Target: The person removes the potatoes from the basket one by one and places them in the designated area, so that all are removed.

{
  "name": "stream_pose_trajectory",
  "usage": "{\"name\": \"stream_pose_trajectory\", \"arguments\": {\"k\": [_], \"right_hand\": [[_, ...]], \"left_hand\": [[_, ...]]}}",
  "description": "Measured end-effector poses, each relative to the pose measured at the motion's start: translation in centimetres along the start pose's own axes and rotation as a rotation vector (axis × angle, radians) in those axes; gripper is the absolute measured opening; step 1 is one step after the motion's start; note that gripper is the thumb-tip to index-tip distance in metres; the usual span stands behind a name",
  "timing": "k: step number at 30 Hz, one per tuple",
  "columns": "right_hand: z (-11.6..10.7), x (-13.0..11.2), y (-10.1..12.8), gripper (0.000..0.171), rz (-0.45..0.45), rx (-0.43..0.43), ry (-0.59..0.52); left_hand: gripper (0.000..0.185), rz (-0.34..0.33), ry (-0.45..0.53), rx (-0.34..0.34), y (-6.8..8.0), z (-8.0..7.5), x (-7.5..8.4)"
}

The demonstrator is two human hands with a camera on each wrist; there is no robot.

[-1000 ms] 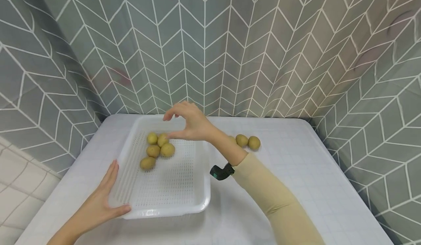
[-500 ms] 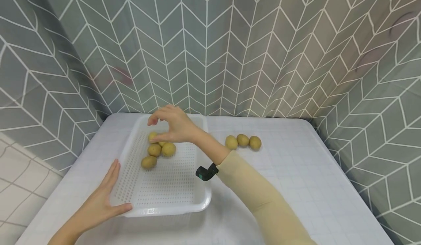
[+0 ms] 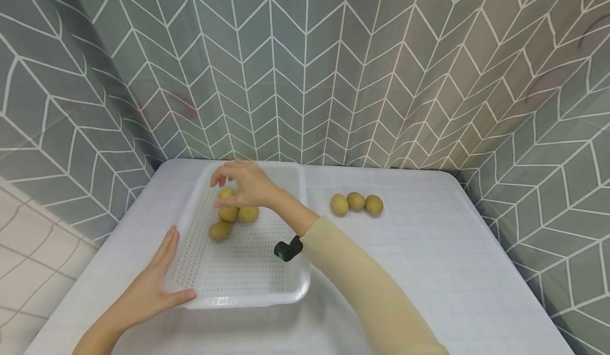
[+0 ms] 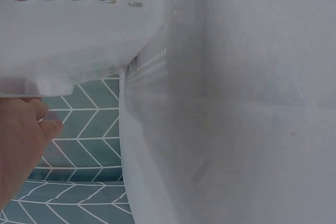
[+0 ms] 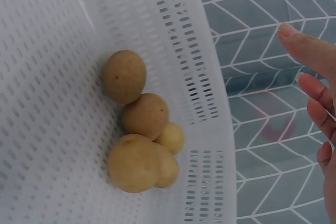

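white perforated tray (image 3: 248, 286), yellow-brown potatoes (image 3: 229, 213), grey-green chevron wall (image 3: 305, 69).

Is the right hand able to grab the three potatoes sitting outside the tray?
Probably yes. The right hand hovers open over the potatoes in the white tray, and the three potatoes lie in the open on the table to its right, with nothing between them.

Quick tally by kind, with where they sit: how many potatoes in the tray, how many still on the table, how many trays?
Potatoes in the tray: 5
Potatoes on the table: 3
White trays: 1
Total: 9 things
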State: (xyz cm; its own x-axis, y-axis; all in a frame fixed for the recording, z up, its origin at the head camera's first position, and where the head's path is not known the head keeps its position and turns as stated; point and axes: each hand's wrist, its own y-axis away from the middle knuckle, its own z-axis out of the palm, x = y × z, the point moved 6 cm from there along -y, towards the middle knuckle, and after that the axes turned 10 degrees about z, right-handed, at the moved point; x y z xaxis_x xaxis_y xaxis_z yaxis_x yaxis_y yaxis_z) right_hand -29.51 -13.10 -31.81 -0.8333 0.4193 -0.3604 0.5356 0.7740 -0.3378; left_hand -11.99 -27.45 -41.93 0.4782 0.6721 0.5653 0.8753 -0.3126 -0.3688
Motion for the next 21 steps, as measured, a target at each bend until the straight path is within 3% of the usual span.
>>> {"name": "stream_pose_trajectory", "arguments": {"k": [9,21], "right_hand": [[3.1,0.5,-0.2,0.036,0.059,-0.115,0.014],[6.4,0.2,0.0,0.043,0.088,-0.260,0.144]], "left_hand": [[0.124,0.006,0.002,0.000,-0.1,0.0,0.1],[0.125,-0.044,0.043,-0.022,-0.2,-0.1,0.1]]}}
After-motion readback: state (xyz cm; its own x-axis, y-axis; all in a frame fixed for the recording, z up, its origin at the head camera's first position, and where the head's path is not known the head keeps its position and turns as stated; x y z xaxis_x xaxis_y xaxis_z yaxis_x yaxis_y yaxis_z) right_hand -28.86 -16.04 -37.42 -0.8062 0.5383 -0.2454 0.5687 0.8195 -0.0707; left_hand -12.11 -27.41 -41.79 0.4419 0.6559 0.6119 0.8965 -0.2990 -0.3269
